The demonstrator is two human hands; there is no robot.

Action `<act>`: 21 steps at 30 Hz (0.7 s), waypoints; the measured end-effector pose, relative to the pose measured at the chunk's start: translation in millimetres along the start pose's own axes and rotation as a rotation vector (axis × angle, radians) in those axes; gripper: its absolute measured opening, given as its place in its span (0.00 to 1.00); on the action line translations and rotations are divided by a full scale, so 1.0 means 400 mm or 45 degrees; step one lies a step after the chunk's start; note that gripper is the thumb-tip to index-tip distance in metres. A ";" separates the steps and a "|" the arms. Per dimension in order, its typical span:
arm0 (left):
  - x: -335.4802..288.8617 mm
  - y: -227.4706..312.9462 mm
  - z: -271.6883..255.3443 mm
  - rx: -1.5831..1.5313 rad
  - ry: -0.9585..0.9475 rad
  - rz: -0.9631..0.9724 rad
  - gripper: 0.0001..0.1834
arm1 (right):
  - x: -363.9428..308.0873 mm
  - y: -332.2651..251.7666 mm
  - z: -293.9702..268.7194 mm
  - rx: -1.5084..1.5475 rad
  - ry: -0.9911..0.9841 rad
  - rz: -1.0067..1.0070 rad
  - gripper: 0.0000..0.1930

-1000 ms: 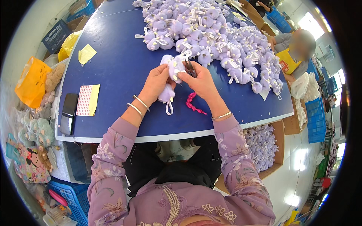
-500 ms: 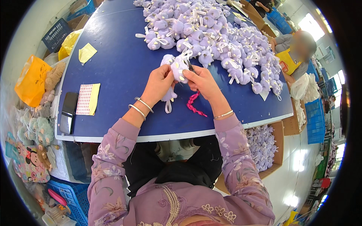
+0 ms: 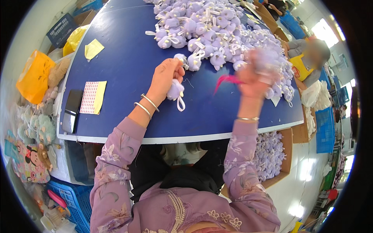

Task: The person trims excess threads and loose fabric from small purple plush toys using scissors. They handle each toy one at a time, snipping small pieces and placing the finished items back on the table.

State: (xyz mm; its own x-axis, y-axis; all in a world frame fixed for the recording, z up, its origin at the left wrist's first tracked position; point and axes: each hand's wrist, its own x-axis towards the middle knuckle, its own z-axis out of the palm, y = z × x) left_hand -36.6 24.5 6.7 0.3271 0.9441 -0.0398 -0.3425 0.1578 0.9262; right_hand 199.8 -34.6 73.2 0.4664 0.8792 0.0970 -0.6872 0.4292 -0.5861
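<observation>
My left hand (image 3: 165,77) is closed over the table with small lilac plush toys. One plush toy (image 3: 175,90) shows below its fingers, its white loop (image 3: 181,104) hanging down; another lilac bit pokes out above the fingertips. To the right, my right hand (image 3: 252,81) is smeared by motion at the near edge of a big heap of the same plush toys (image 3: 210,27). A lilac plush toy (image 3: 267,60) blurs at its fingers, and whether it is still gripped cannot be seen. A pink cord (image 3: 227,79) trails from this hand.
On the blue table (image 3: 132,112) lie a phone (image 3: 72,110), a sticker sheet (image 3: 90,97) and a yellow paper (image 3: 93,49). A carton of plush toys (image 3: 270,153) stands below the right edge. Across at the right sits another person (image 3: 305,58).
My hands have separated. The right one swept right to the heap with a plush toy and the pink cord; the left stayed near its place with plush toys in it.
</observation>
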 end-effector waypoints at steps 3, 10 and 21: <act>0.005 0.012 -0.011 -0.241 0.011 -0.037 0.22 | 0.016 -0.119 -0.027 0.174 -0.689 -0.062 0.31; 0.012 0.003 -0.034 -0.480 0.042 0.054 0.26 | -0.075 0.177 0.042 -1.416 -0.876 0.333 0.20; -0.005 0.010 0.008 -0.491 -0.032 0.085 0.27 | -0.070 0.218 0.007 -1.006 -0.536 0.602 0.07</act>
State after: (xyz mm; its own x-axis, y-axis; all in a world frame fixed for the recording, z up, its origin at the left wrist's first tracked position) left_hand -35.8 22.4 11.5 0.3131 0.9493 0.0295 -0.6679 0.1980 0.7174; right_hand 125.1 -21.0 21.7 -0.0977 0.9905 -0.0967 -0.1140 -0.1076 -0.9876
